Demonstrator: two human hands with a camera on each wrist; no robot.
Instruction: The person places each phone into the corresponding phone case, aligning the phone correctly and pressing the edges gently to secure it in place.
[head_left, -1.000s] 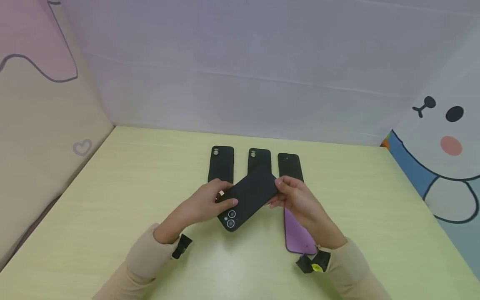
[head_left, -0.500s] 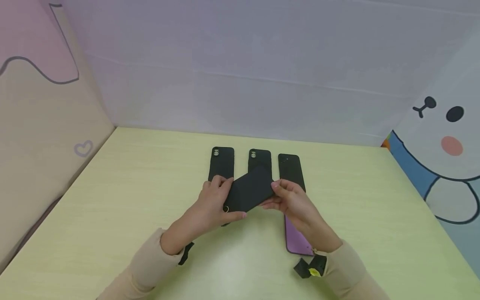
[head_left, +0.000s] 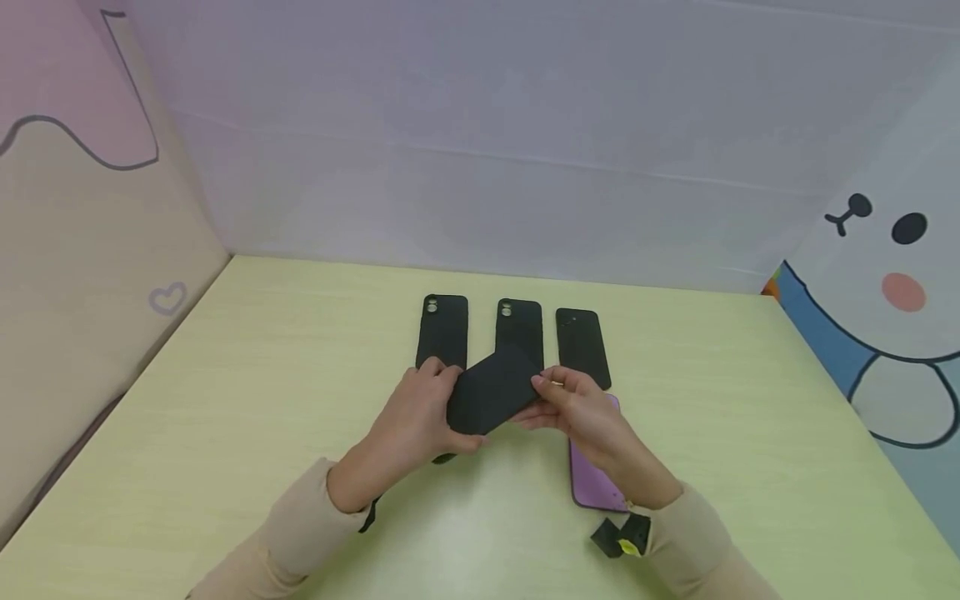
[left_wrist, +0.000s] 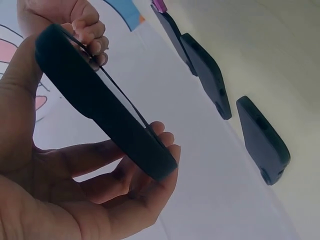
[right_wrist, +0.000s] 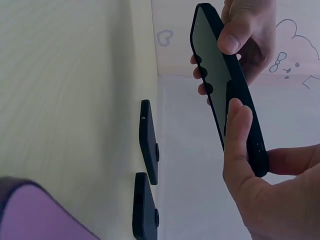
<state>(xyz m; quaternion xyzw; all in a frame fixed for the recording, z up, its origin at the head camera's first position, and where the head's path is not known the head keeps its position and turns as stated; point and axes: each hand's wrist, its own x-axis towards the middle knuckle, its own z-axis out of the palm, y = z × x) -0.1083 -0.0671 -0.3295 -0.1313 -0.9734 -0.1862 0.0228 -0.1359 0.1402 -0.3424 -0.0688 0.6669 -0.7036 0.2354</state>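
Note:
Both hands hold a phone in a black case point(head_left: 495, 393) above the middle of the table, aslant. My left hand point(head_left: 412, 421) grips its near-left end, thumb on one long edge and fingers on the other, covering the camera end. With thumb and fingers, my right hand point(head_left: 585, 421) pinches the far-right corner. In the right wrist view the phone's glossy screen side point(right_wrist: 215, 75) shows inside the dark case rim. A thin dark edge point(left_wrist: 125, 97) stands out from the case wall in the left wrist view; whether it is the phone's edge I cannot tell.
Behind the hands lie two black phone cases point(head_left: 442, 329) point(head_left: 520, 323) and a black phone-shaped piece point(head_left: 582, 346) in a row. A purple phone-shaped piece point(head_left: 592, 475) lies partly under the right forearm. Printed cloth walls point(head_left: 480, 200) stand behind the pale table point(head_left: 300, 350).
My left hand has shifted onto the phone's camera end, hiding the lenses. The phone has tilted, and my right hand has moved slightly left and down with its corner still pinched.

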